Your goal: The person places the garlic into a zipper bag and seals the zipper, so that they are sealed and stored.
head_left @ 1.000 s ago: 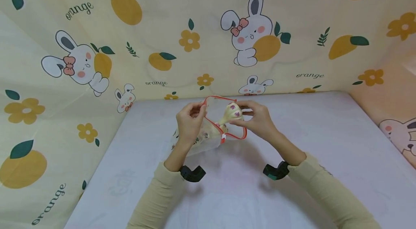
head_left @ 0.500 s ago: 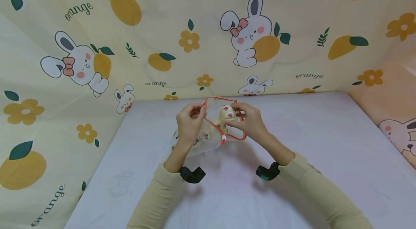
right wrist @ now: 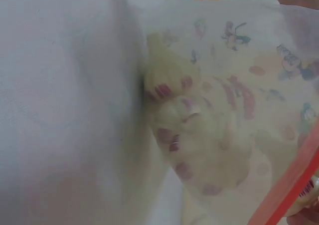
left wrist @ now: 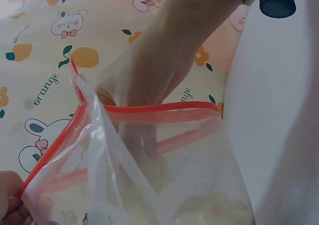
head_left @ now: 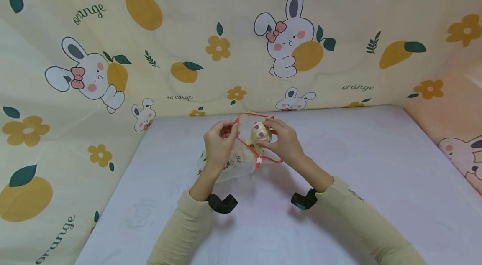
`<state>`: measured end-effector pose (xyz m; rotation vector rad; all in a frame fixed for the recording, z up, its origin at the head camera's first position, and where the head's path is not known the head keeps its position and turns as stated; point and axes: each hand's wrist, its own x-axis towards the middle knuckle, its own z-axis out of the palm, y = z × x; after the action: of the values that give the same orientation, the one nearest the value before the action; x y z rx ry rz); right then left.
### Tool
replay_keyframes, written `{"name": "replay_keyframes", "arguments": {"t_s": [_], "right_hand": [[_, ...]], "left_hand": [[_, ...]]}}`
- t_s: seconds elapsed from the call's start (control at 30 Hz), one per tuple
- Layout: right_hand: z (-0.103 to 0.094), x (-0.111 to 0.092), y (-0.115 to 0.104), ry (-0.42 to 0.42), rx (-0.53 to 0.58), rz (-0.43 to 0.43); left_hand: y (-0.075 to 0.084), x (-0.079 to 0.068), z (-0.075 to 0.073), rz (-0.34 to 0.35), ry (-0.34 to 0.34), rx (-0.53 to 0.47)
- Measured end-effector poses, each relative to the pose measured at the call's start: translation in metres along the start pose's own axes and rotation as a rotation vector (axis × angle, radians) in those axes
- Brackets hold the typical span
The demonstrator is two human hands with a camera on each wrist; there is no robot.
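A translucent printed zip bag [head_left: 241, 166] with a red rim stands open on the table, its mouth facing right in the head view. My left hand [head_left: 219, 143] pinches the rim at the far left corner. My right hand [head_left: 285, 139] grips a garlic bulb [head_left: 260, 131] with purple patches, held at the mouth with its stem toward the inside. In the left wrist view, the fingers of the right hand [left wrist: 142, 80] reach past the red rim [left wrist: 169, 106] into the bag. More garlic bulbs [right wrist: 199, 145] show through the plastic in the right wrist view.
A white zip slider [head_left: 258, 160] sits on the near side of the rim. The white-covered table [head_left: 357, 152] extends around the bag. A patterned cloth [head_left: 233, 39] with rabbits and oranges hangs behind and at both sides.
My right hand has moved left with the garlic bulb, bringing it from the right of the mouth into the opening. The left hand keeps its pinch on the rim.
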<state>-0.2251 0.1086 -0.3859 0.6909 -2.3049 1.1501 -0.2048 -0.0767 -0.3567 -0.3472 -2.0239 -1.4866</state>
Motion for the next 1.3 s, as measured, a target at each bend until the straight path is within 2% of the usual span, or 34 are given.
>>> {"name": "replay_keyframes", "arguments": {"t_s": [0.27,0.4,0.7,0.93,1.3], "right_hand": [[0.006,0.003,-0.002,-0.001,-0.134,0.013],[0.010,0.004,-0.004,-0.008,-0.161,0.012],[0.013,0.004,-0.007,-0.039,-0.059,0.050],[0.012,0.003,-0.009,-0.016,-0.087,0.046],[-0.014,-0.011,-0.015,-0.043,-0.083,0.052]], "left_hand": [[0.000,-0.001,0.001,-0.011,-0.006,0.007],[0.000,-0.001,0.001,-0.016,-0.004,0.009],[0.000,-0.001,0.001,-0.010,0.004,-0.003],[0.000,-0.001,0.000,-0.008,0.005,-0.015],[0.001,-0.002,-0.001,-0.015,0.017,0.000]]}}
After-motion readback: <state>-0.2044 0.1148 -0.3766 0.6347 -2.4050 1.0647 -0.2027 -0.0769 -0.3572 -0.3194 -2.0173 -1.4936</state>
